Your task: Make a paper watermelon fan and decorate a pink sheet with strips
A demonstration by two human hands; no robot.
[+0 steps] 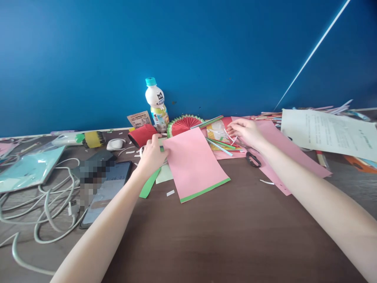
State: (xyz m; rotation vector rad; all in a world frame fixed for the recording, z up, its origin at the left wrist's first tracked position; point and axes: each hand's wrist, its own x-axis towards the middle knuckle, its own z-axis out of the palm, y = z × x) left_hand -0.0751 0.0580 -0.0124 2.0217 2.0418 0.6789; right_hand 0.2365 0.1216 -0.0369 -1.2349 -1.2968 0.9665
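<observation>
A pink sheet of paper [197, 161] with a green strip along its near edge lies in the middle of the table. At its left edge is my left hand [153, 152], fingers bent downward; a white curved edge shows beside them, and what they grip is hidden. My right hand [244, 131] is beyond the sheet's right side, fingertips pinched at thin white paper strips [231, 136]. Just under that hand show the black handles of scissors [253, 159]. A second pink sheet [279, 153] lies beneath my right forearm. Behind the middle sheet stands a pleated red and green paper fan [186, 125].
A bottle [156, 104] stands against the blue wall, beside a red cylinder-shaped item [143, 135]. Left are a phone [110, 188], tangled white cable [48, 204] and a white earphone case [116, 144]. A printed sheet [330, 133] lies right. Green paper [150, 183] lies near my left hand.
</observation>
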